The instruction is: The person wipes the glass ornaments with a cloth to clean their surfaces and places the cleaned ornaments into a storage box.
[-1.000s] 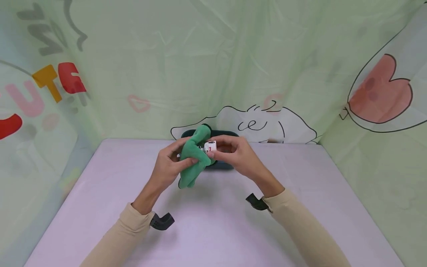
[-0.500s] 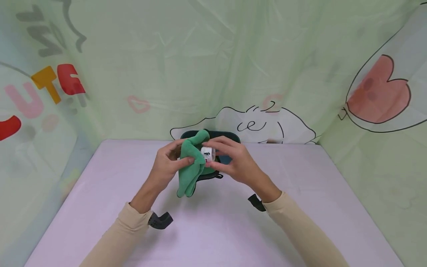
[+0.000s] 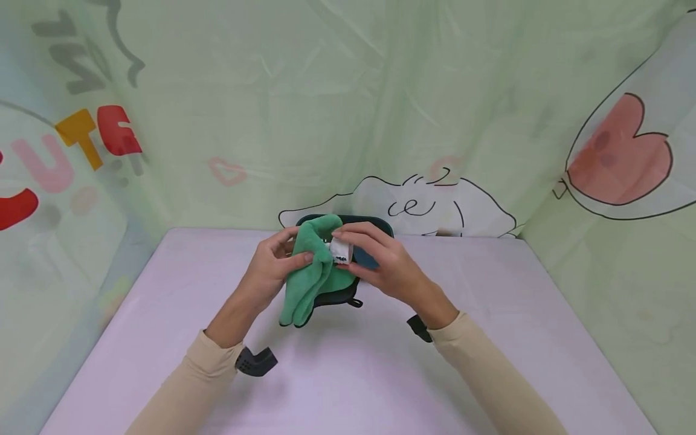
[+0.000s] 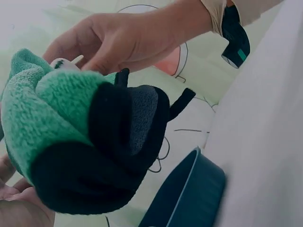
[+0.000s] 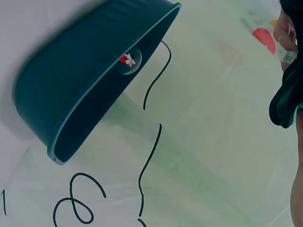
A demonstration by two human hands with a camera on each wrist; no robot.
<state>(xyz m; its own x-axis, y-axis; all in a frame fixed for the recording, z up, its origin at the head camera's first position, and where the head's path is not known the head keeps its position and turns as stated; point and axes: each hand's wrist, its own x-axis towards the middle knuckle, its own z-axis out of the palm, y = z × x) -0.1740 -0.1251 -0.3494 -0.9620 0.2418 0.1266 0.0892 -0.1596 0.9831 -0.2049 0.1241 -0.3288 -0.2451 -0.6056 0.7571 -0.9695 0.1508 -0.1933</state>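
A fluffy green cloth (image 3: 307,284) with dark trim and a small loop is held up in front of the teal basin (image 3: 387,227). My left hand (image 3: 269,263) grips its left side, thumb on the front. My right hand (image 3: 388,260) pinches a white printed tag (image 3: 341,251) at the cloth's right side. In the left wrist view, the dark underside of the cloth (image 4: 85,179) faces the camera, with part of the tag showing beside my right fingers. The folds hide part of my left fingers.
Inside the basin (image 5: 57,94) lies a clear ball (image 5: 129,61) with a small red and white figure. The basin stands at the back of the pale table (image 3: 348,374), close to the printed curtain (image 3: 326,121).
The cloth has been lowered and turned, so its dark edge and loop now show below. The tag has turned between my right fingers. Both hands stay close together.
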